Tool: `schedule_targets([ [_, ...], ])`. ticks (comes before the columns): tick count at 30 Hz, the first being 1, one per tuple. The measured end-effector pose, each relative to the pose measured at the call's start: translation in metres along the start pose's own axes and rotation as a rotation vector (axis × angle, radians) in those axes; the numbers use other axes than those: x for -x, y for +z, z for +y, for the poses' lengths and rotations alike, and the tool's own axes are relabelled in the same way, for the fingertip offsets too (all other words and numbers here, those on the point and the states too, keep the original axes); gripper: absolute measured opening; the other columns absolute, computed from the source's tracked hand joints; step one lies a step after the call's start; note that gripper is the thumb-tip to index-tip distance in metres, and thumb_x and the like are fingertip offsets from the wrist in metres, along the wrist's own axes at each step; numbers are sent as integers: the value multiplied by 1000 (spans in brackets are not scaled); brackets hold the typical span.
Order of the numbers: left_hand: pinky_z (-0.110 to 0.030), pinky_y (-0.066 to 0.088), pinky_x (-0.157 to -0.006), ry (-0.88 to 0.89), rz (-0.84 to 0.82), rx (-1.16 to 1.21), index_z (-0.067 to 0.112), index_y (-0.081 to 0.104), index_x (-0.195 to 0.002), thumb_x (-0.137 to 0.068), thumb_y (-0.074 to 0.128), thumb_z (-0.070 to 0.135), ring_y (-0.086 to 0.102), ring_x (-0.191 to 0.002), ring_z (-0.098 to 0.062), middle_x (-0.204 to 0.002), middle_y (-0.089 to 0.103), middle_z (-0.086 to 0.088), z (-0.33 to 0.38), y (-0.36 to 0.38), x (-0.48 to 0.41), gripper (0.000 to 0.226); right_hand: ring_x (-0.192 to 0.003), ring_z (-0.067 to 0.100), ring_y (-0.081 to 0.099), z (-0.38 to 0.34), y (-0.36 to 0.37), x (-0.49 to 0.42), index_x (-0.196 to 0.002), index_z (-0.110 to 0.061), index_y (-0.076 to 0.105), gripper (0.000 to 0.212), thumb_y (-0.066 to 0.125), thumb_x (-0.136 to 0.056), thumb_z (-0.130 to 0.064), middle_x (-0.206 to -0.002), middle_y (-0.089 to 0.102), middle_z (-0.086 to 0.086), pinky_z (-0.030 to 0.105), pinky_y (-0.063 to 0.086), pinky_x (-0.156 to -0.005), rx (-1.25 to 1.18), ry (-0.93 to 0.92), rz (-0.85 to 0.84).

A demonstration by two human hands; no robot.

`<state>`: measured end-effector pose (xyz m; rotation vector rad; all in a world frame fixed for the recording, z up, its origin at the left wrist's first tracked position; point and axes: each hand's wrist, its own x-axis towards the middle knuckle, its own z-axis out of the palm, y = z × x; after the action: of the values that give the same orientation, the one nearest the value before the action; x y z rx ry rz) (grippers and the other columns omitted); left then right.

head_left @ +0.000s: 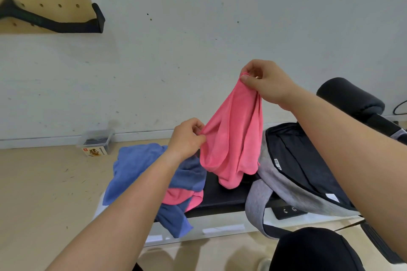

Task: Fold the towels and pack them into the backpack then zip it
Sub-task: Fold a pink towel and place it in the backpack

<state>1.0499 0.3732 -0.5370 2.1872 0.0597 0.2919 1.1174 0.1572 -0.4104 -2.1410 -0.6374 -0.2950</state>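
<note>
Pink towel [231, 138] pinched by left hand [187, 138] and right hand [262, 81]; backpack [295, 185] tags [276, 161] unreadable.

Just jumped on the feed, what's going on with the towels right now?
A person is holding a pink towel up over the bench: the right hand pinches its top corner, the left hand pinches an edge lower down. It hangs bunched, not yet folded. Blue towels and a second pink towel lie heaped on the bench's left end. The backpack lies open to the right, with no towel visible inside.
</note>
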Motion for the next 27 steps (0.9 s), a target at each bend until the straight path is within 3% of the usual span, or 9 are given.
schedule_targets([
  [4, -23, 45, -64, -32, 36, -96, 22, 65, -75, -74, 63, 0, 57, -70, -13, -76, 67, 2, -20, -23, -2, 22, -79, 13, 55, 20, -3, 5, -94, -16, 66, 8, 59, -94, -16, -88, 61, 0, 24, 42, -70, 87, 76, 25],
  [8, -17, 42, -58, -78, 1, -130, 25, 64, -72, -76, 63, 0, 56, -63, -9, -70, 64, 6, -27, -42, -2, 25, -86, 20, 57, 39, -5, 12, -95, -15, 66, 9, 57, -94, -17, -92, 62, 4, 30, 42, -73, 162, 158, 96],
  [11, -24, 43, -53, -134, -14, -54, 21, 67, -75, -79, 64, -2, 57, -52, -9, -63, 65, 4, -29, -54, -3, 23, -86, 23, 56, 48, -6, 18, -98, -13, 65, 11, 55, -95, -18, -92, 61, 7, 31, 40, -74, 185, 231, 136],
  [14, -25, 50, -46, -184, -35, 112, 11, 66, -84, -86, 65, -7, 65, -50, -15, -71, 67, -8, -24, -59, -3, 17, -86, 21, 54, 52, -3, 24, -100, -13, 62, 12, 52, -97, -18, -88, 58, 2, 29, 38, -74, 196, 280, 147],
  [18, -32, 62, -70, -174, -18, 195, 7, 69, -84, -82, 71, -8, 72, -73, -27, -80, 69, -16, -16, -57, 0, 15, -76, 15, 51, 53, -1, 26, -102, -13, 59, 13, 47, -99, -17, -83, 54, -3, 27, 37, -63, 167, 303, 205],
  [22, -36, 61, -81, -147, 13, 47, 15, 75, -80, -78, 71, 3, 74, -77, -20, -76, 75, -4, -18, -51, 1, 13, -76, 15, 50, 52, -2, 27, -104, -11, 58, 14, 45, -99, -13, -86, 55, 0, 22, 37, -60, 141, 300, 220],
  [24, -30, 59, -79, -104, -4, -27, 20, 75, -79, -76, 78, 18, 72, -76, -12, -75, 75, 4, -15, -49, 4, 5, -84, 19, 51, 53, -3, 28, -104, -11, 59, 15, 46, -98, -12, -94, 57, 3, 26, 39, -64, 141, 300, 220],
  [27, -16, 47, -67, -36, -50, -157, 23, 73, -85, -70, 87, 33, 66, -77, -4, -80, 71, 11, -14, -47, 7, 23, -91, 20, 54, 55, -5, 31, -106, -12, 61, 16, 47, -98, -13, -99, 59, 3, 29, 39, -78, 136, 329, 218],
])
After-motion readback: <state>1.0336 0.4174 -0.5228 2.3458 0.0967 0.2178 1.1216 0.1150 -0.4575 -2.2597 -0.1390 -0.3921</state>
